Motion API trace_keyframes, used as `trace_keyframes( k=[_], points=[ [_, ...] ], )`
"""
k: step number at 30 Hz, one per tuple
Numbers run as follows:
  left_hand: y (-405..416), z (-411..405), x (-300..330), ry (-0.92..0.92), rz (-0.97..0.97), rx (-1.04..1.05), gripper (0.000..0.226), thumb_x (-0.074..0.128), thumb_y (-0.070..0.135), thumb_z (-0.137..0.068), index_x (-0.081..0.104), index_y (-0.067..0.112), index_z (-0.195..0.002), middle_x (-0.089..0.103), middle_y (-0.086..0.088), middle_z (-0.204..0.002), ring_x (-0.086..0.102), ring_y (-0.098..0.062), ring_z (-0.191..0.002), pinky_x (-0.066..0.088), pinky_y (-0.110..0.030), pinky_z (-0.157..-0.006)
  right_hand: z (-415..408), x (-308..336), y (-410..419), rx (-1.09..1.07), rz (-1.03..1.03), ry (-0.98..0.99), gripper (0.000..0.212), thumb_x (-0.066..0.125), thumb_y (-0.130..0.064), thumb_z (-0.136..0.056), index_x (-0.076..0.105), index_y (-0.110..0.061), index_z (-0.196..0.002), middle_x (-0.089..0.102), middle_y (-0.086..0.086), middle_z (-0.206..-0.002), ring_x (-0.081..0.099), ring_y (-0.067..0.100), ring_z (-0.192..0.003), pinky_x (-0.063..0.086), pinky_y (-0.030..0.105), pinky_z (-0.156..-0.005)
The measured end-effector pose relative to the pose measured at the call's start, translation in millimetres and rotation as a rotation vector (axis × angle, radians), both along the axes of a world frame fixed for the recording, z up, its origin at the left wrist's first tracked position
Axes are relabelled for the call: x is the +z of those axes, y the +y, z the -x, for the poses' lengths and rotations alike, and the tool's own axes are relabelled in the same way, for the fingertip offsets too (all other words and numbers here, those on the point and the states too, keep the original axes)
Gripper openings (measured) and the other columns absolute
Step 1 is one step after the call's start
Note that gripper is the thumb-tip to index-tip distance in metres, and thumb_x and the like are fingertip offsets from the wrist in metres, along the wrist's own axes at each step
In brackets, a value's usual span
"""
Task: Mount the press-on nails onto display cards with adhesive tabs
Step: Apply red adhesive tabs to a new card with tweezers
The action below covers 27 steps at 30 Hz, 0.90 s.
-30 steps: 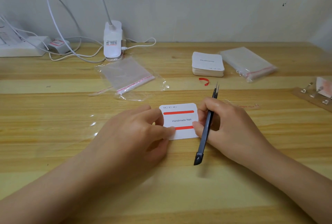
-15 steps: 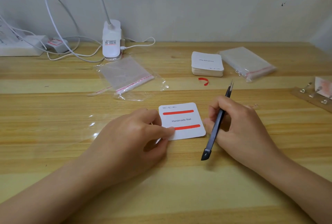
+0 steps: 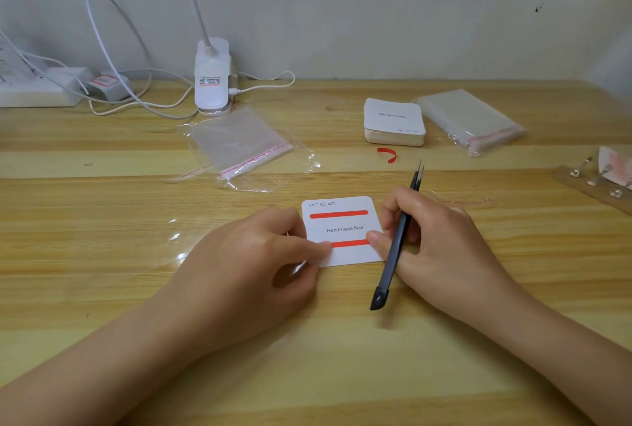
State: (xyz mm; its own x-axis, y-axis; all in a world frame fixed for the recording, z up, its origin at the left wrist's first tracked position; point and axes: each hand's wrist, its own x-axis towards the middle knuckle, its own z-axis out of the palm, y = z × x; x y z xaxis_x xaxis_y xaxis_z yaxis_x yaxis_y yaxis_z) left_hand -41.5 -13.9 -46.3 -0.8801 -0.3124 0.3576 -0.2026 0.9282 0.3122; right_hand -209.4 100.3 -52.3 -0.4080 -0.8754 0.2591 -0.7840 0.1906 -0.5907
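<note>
A white display card point(image 3: 343, 230) printed "Handmade Nail" lies flat on the wooden table, with two red adhesive strips across it. My left hand point(image 3: 253, 254) pinches the card's lower left edge, thumb on the left end of the lower strip point(image 3: 349, 243). My right hand point(image 3: 434, 237) grips black tweezers point(image 3: 398, 244), tips pointing away, while its thumb touches the right end of the lower strip.
A stack of blank cards point(image 3: 393, 121) and a pack of clear bags point(image 3: 472, 121) sit behind on the right. A peeled red strip point(image 3: 388, 154) lies near the stack. An empty clear bag point(image 3: 239, 145), a lamp base point(image 3: 212, 78) and cables stand at the back left. Nail holders point(image 3: 602, 179) sit at the right edge.
My right hand, which had drawn away to the right half a second ago, has come back to the card's right edge and its thumb touches the lower strip again.
</note>
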Motion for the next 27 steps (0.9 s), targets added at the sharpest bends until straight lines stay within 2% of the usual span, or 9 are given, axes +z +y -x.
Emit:
trace_keyframes(
  k=[4, 7, 8, 10, 13, 17, 20, 23, 27],
  points=[
    [0, -1, 0, 0.0, -0.038, 0.001, 0.016, 0.061, 0.026, -0.075, 0.075, 0.028, -0.084, 0.055, 0.009, -0.067, 0.045, -0.009, -0.053, 0.043, -0.028, -0.039, 3, 0, 3, -0.019, 0.007, -0.045, 0.028, 0.066, -0.015, -0.079, 0.043, -0.028, -0.069, 0.048, -0.008, -0.059, 0.042, 0.008, -0.07, 0.027, 0.022, -0.071],
    [-1, 0, 0, 0.0, -0.062, 0.0, 0.018, 0.061, 0.025, -0.074, 0.075, 0.028, -0.085, 0.056, 0.01, -0.068, 0.044, -0.007, -0.054, 0.043, -0.025, -0.039, 1, 2, 0, -0.033, 0.083, -0.067, 0.033, 0.066, -0.009, -0.077, 0.041, -0.03, -0.067, 0.053, -0.017, -0.066, 0.044, 0.005, -0.068, 0.028, 0.022, -0.068],
    [-1, 0, 0, -0.001, -0.065, 0.002, 0.018, 0.061, 0.025, -0.074, 0.075, 0.027, -0.085, 0.056, 0.01, -0.068, 0.045, -0.007, -0.054, 0.043, -0.025, -0.04, -1, 3, -2, -0.029, 0.103, -0.052, 0.034, 0.067, -0.011, -0.076, 0.04, -0.03, -0.067, 0.052, -0.02, -0.066, 0.044, 0.003, -0.067, 0.028, 0.021, -0.066],
    [0, 0, 0, 0.001, -0.062, 0.002, 0.018, 0.061, 0.024, -0.073, 0.075, 0.026, -0.084, 0.057, 0.008, -0.068, 0.047, -0.01, -0.053, 0.043, -0.026, -0.04, -7, 3, -8, -0.014, 0.11, 0.015, 0.035, 0.07, -0.022, -0.074, 0.037, -0.032, -0.066, 0.044, -0.014, -0.054, 0.044, -0.001, -0.066, 0.026, 0.021, -0.064],
    [-1, 1, 0, 0.005, -0.057, -0.003, 0.017, 0.061, 0.023, -0.073, 0.075, 0.024, -0.083, 0.056, 0.006, -0.066, 0.047, -0.013, -0.052, 0.043, -0.027, -0.04, -12, 0, -13, 0.006, 0.054, 0.105, 0.042, 0.072, -0.033, -0.073, 0.031, -0.034, -0.065, 0.036, -0.016, -0.05, 0.042, -0.006, -0.07, 0.024, 0.025, -0.068],
    [-1, 0, 0, -0.005, -0.058, -0.004, 0.016, 0.062, 0.023, -0.073, 0.075, 0.025, -0.083, 0.055, 0.008, -0.066, 0.043, -0.009, -0.052, 0.041, -0.024, -0.04, -8, -1, -11, 0.009, 0.016, 0.052, 0.038, 0.071, -0.032, -0.074, 0.034, -0.032, -0.065, 0.044, -0.014, -0.05, 0.043, -0.006, -0.069, 0.027, 0.018, -0.065],
    [-1, 0, -1, -0.004, -0.08, -0.003, 0.017, 0.062, 0.024, -0.073, 0.075, 0.026, -0.084, 0.055, 0.01, -0.067, 0.038, -0.005, -0.054, 0.041, -0.023, -0.041, -6, -1, -8, 0.014, 0.004, -0.007, 0.035, 0.07, -0.027, -0.076, 0.037, -0.032, -0.065, 0.051, -0.027, -0.066, 0.045, -0.005, -0.07, 0.025, 0.021, -0.061],
    [-1, 0, -1, 0.002, -0.104, -0.002, 0.017, 0.062, 0.025, -0.074, 0.075, 0.026, -0.085, 0.054, 0.011, -0.068, 0.039, -0.004, -0.054, 0.044, -0.028, -0.042, -2, 0, -4, -0.015, 0.003, -0.032, 0.033, 0.07, -0.024, -0.077, 0.04, -0.031, -0.066, 0.046, -0.011, -0.055, 0.044, -0.003, -0.068, 0.026, 0.023, -0.064],
    [-2, -1, -1, 0.01, -0.123, 0.005, 0.017, 0.062, 0.027, -0.074, 0.075, 0.026, -0.085, 0.055, 0.01, -0.068, 0.046, -0.008, -0.054, 0.046, -0.03, -0.044, 0, 1, -2, -0.02, -0.014, -0.062, 0.03, 0.069, -0.021, -0.078, 0.041, -0.029, -0.067, 0.045, -0.009, -0.058, 0.043, 0.0, -0.067, 0.027, 0.025, -0.069]
  ],
)
